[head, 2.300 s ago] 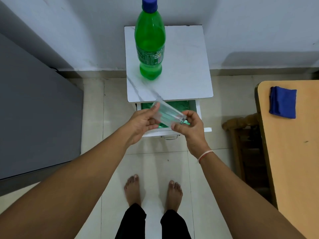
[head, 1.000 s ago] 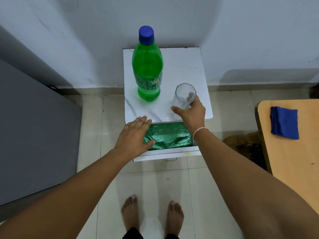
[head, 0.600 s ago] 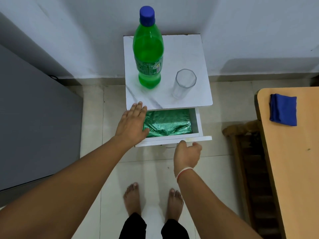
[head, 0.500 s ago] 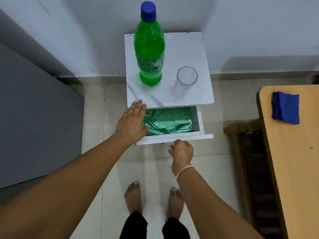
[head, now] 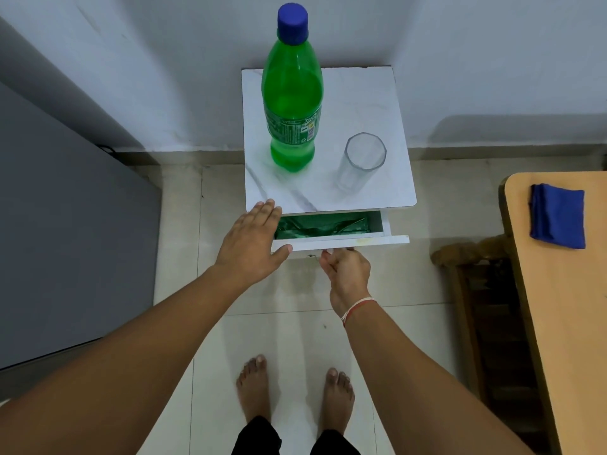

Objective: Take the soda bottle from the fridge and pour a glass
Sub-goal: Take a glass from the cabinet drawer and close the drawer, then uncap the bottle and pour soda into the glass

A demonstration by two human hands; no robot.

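The soda bottle (head: pixel 292 96) stands capped on the tabletop (head: pixel 361 103), the glass (head: pixel 361 160) just right of it. Push the drawer (head: pixel 341 243) in squarely: right hand (head: pixel 346 274) grip curled at its handle, left hand (head: pixel 251 244) flat, fingers clear of the gap.

Soft even indoor light; faint wall shadows; wide-angle bending at edges

Single head-worn wide-angle view, looking steeply down and forward from standing height onto a white bedside cabinet (head: pixel 328 192) set against the wall (head: pixel 164 60).
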